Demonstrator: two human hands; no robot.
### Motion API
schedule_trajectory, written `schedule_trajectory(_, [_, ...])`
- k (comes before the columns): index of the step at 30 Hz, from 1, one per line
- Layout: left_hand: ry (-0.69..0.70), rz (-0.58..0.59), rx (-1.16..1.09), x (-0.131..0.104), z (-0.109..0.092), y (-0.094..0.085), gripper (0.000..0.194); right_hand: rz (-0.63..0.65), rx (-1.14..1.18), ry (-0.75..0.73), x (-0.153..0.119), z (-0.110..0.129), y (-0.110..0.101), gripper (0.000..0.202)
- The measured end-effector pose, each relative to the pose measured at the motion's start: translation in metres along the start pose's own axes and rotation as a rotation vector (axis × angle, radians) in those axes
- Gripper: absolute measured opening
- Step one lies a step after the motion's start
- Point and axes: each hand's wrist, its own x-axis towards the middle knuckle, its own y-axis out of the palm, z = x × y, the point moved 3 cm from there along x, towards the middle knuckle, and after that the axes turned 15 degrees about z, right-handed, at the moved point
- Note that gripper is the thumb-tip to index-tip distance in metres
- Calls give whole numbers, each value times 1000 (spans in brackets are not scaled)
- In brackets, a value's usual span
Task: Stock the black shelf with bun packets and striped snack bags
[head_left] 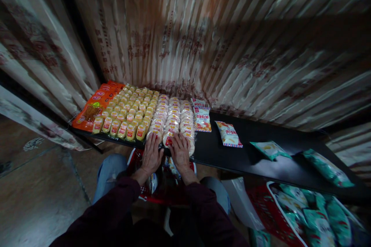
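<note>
Three rows of round, pale, clear-wrapped packaged snacks [174,114] with red and yellow labels run front to back on a black shelf [240,121]. My left hand [152,157] rests its outstretched fingers on the front end of the left row. My right hand [180,154] lies with fingers spread over the front of the middle and right rows. Neither hand grips anything. Left of these rows stand several lines of small yellow wrapped cakes [131,129] with red labels. White and red snack bags [202,117] lie just right of the pale packs.
Orange packets [94,110] fill the shelf's left end. Farther right lie a single white bag [228,134] and two green bags [271,149]. A red basket [165,197] sits between my knees; another red basket [266,210] holds green bags. A patterned curtain [185,46] hangs behind.
</note>
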Motion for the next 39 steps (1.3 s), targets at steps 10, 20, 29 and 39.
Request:
schedule_trajectory(10, [37,77,82,29,-14,-9,60,9,56,-6,-1,-4,4,44])
schedule_trajectory(20, [-25,91,65,35,-15,-2,53,-72,11,24,-16,-10,-13,54])
schedule_trajectory(29, [-37,81,71,35,-18,-1,52,-94,80,380,-7,-49,-13,75])
schedule_trajectory(39, [-14,72,101,35,-20,-3,56,-65,71,377,-2,-43,-11,65])
